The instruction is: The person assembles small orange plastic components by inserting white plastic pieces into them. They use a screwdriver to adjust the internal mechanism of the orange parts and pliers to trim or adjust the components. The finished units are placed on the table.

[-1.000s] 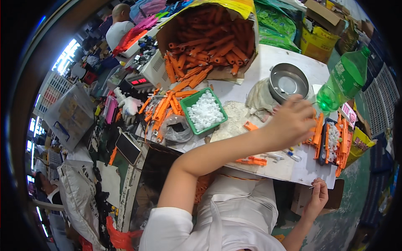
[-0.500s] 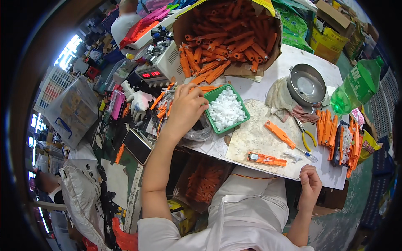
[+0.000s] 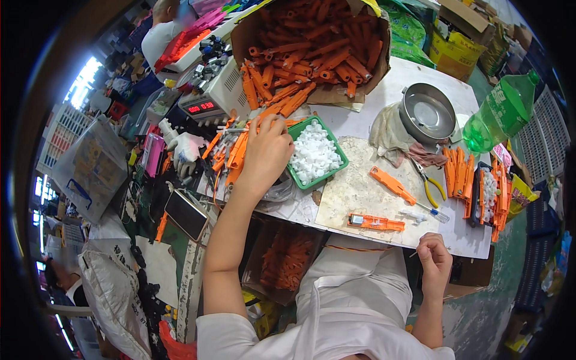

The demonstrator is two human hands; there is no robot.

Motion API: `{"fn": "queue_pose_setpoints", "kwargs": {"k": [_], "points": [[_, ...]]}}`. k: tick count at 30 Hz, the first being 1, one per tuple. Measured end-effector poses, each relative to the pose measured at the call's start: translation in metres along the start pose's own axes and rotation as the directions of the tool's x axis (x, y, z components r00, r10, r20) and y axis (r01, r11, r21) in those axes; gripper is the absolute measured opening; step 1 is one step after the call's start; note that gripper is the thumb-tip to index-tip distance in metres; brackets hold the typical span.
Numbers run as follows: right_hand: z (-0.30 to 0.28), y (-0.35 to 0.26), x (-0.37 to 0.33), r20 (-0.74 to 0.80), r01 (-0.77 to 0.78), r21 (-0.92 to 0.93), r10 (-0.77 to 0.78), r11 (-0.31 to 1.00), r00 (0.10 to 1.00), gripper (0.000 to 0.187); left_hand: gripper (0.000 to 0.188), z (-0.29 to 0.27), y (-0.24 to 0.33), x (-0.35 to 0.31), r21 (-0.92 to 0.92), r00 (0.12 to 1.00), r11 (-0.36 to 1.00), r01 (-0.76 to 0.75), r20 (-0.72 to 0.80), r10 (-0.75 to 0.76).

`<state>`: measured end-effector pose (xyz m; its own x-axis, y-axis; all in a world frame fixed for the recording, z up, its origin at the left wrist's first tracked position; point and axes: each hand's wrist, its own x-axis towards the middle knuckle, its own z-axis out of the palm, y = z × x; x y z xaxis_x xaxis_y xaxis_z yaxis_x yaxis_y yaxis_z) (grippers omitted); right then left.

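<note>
My left hand (image 3: 267, 151) is over the pile of orange plastic housings and wires (image 3: 238, 150), just left of a green tray (image 3: 333, 172) of small white plastic pieces (image 3: 313, 153). Its fingers bend down and close; whatever they grip is hidden. At the table's front edge, my right hand (image 3: 435, 258) pinches a small thin piece that sticks out at the fingertips. In front of me on a stained board (image 3: 336, 198) lie an orange housing (image 3: 376, 222) with parts fitted inside, another orange housing (image 3: 391, 185), and a screwdriver (image 3: 433, 211) with a clear handle.
A carton (image 3: 384, 60) heaped with orange housings stands at the back, beside a power supply (image 3: 225, 90). Rightward are a metal bowl (image 3: 428, 114) on a rag, yellow-handled pliers (image 3: 433, 189), a green bottle (image 3: 501, 114) and stacked housings (image 3: 459, 174). A phone (image 3: 187, 215) lies left.
The view has shifted slightly, so the table sits a little further left. My left hand stays near the green tray, fingers lower among the orange pieces. My right hand keeps its pinch.
</note>
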<state>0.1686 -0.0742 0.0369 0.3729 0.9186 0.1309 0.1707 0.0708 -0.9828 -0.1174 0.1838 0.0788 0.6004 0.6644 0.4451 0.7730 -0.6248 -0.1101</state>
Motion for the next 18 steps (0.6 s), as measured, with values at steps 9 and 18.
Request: {"fn": "queue_pose_setpoints", "kwargs": {"k": [9, 18], "points": [[0.004, -0.0006, 0.0023, 0.023, 0.019, 0.007, -0.019, 1.0, 1.0, 0.019, 0.011, 0.0015, 0.0008, 0.0021, -0.019, 0.997, 0.999, 0.05, 0.058, -0.049], [0.0012, 0.0031, 0.0013, 0.034, 0.002, -0.017, -0.001, 1.0, 0.999, 0.021, 0.011, 0.0072, 0.0049, 0.0043, 0.182, 0.999, 0.983, 0.035, -0.025, -0.031]]}}
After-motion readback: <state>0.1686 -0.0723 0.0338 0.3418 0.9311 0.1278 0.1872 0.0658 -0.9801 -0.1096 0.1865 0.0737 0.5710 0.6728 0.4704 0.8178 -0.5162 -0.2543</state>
